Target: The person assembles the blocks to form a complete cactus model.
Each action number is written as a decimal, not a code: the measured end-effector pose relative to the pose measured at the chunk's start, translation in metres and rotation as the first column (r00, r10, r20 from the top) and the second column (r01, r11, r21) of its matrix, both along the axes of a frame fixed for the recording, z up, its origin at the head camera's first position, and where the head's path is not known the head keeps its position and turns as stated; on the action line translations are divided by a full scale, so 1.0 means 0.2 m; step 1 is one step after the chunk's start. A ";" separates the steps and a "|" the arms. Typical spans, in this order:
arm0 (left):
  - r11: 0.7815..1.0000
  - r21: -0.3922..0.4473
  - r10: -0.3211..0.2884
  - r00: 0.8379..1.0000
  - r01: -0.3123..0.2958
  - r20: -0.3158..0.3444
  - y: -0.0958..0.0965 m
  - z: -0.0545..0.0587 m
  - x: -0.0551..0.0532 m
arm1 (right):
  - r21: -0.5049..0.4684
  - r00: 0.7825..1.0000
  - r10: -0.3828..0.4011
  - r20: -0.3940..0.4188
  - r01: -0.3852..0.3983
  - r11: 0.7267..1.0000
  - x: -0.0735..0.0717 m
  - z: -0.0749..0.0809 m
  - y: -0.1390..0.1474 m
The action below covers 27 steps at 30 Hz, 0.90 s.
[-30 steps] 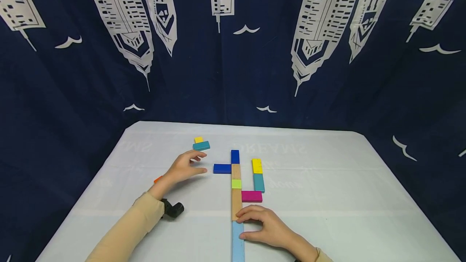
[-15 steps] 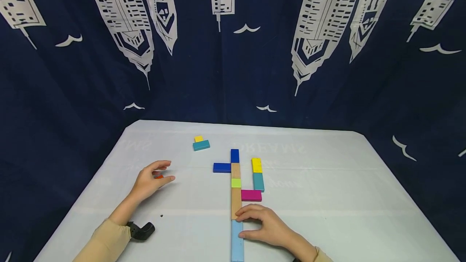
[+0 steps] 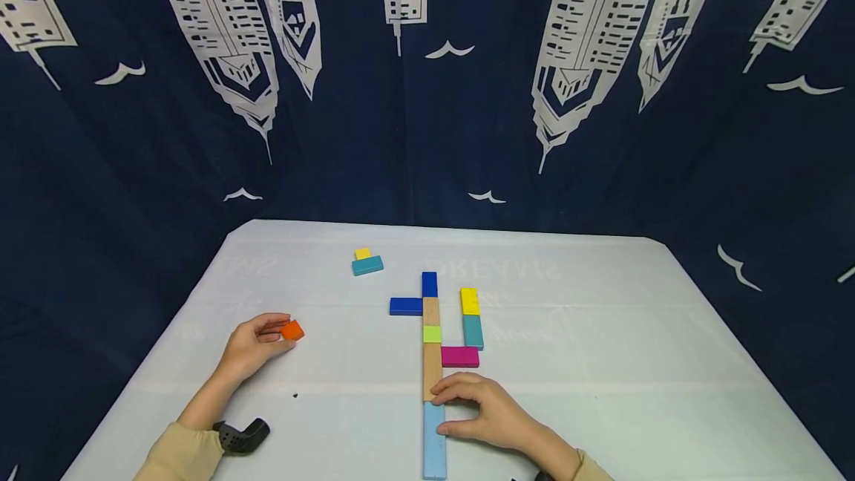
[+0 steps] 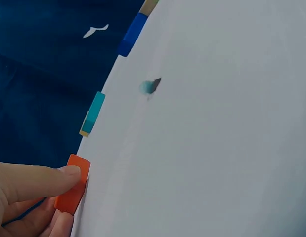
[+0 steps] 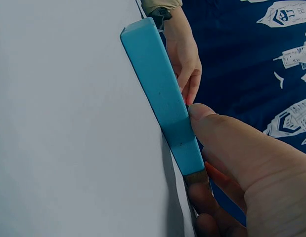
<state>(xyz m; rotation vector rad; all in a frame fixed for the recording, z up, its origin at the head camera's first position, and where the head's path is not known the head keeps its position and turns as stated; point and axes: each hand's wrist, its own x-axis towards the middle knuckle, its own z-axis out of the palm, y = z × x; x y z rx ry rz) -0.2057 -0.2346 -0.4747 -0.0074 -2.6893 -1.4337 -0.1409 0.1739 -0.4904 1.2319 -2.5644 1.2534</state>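
Observation:
My left hand point(image 3: 250, 347) pinches an orange block point(image 3: 292, 330) at the left of the table. The left wrist view shows the thumb on one face of the orange block point(image 4: 73, 185) and fingers behind it. My right hand point(image 3: 484, 410) is at a long light blue block point(image 3: 434, 444), the near end of a row. Its thumb point(image 5: 202, 112) is against the side of the light blue block point(image 5: 165, 94), while the fingers curl over where it meets a wooden block point(image 3: 432, 366). A magenta block point(image 3: 459, 356) sticks out from the row just beyond that hand.
Farther up the row are a lime block point(image 3: 431, 334), a wooden block point(image 3: 430, 310) and two dark blue blocks point(image 3: 405, 306). To its right lie yellow point(image 3: 470, 301) and teal point(image 3: 473, 332) blocks. Another teal block point(image 3: 367, 266) and a small yellow block point(image 3: 362, 252) lie at the back.
My left hand has moved left and nearer, away from the row, and now pinches the orange block at the left. The right hand has stayed at the light blue block.

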 end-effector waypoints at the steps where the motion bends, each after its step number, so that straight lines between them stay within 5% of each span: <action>1: 1.000 0.005 -0.007 1.000 0.007 0.006 0.00 0.00 0.00 | -0.001 1.000 0.001 0.002 -0.001 1.000 0.00 0.00 0.00; 10: 0.998 0.049 -0.044 0.999 0.043 0.014 0.09 0.10 -0.08 | 0.009 0.999 -0.011 0.033 0.011 1.000 -0.01 0.00 0.00; 20: 0.985 0.092 -0.140 0.990 0.143 -0.032 0.40 0.23 -0.29 | 0.003 0.999 -0.009 0.040 0.009 1.000 0.00 0.00 0.00; 27: 0.976 0.126 -0.172 0.984 0.176 -0.043 0.63 0.25 -0.44 | 0.002 0.999 -0.014 0.049 0.014 1.000 0.00 0.00 0.00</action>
